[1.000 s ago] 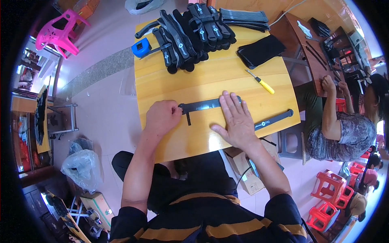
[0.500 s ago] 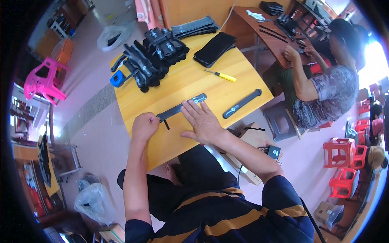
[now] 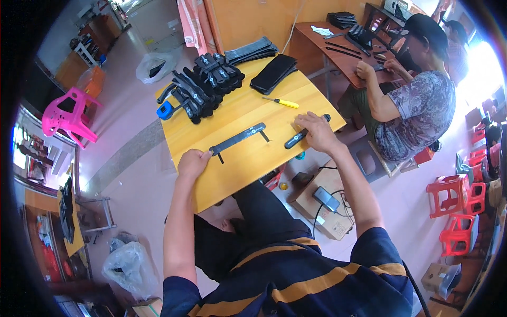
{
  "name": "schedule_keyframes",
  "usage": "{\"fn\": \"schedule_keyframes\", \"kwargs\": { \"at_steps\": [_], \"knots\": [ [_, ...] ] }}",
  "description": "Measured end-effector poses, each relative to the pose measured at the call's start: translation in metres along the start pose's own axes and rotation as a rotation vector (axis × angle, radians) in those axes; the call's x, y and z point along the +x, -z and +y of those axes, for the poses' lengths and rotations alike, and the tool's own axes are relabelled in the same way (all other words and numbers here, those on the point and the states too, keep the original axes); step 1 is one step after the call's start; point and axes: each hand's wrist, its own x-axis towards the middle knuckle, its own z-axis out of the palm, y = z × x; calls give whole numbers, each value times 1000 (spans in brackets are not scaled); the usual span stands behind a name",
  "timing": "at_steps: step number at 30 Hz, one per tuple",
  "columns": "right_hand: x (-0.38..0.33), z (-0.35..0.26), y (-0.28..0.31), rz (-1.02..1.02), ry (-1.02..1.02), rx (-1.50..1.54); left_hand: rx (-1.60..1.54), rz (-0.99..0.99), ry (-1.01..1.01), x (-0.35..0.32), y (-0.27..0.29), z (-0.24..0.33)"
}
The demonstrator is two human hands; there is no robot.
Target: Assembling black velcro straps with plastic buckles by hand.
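While I watch from my remote seat, the left hand point(image 3: 194, 162) is curled near the worktop's left edge, thumb and forefinger pinching the near end of a long black strap point(image 3: 238, 138). That strap lies slantwise across the middle of the yellow wooden worktop point(image 3: 248, 171), two dark tabs jutting toward the front edge. I see the right hand point(image 3: 320, 132) half open, fingers parted and bent, over a second black strap point(image 3: 296, 139) by the near right corner; I can't tell whether its fingertips touch. A yellow-handled tool point(image 3: 287, 103) lies toward the right edge.
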Motion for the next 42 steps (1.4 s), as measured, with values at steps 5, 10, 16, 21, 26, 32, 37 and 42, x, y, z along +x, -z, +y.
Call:
{"fn": "schedule_keyframes", "kwargs": {
  "at_steps": [5, 10, 16, 21, 26, 32, 37, 42],
  "knots": [
    [-1, 11, -3, -17, 90, -39, -424, 51, 47, -13, -8, -14],
    [-4, -2, 13, 55, 41, -89, -744, 125, -42, -65, 2, 2],
    [-51, -68, 32, 325, -92, 1009, -720, 163, -391, -151, -3, 74],
    [-87, -125, 3, 286, -314, 2001, -674, 174, -635, -206, -28, 118],
    [-110, -132, -30, 203, -533, 2241, -940, 111, -531, -205, -48, 101],
    [-155, -158, -10, -702, -285, 1327, -911, 127, -518, -204, -26, 75],
    [-171, -194, 7, 2, -6, 1160, -890, -3, -563, -205, -24, 68],
    [-145, -205, 30, 266, 263, 554, -1140, -173, -564, -214, -26, 73]
  ]
}}
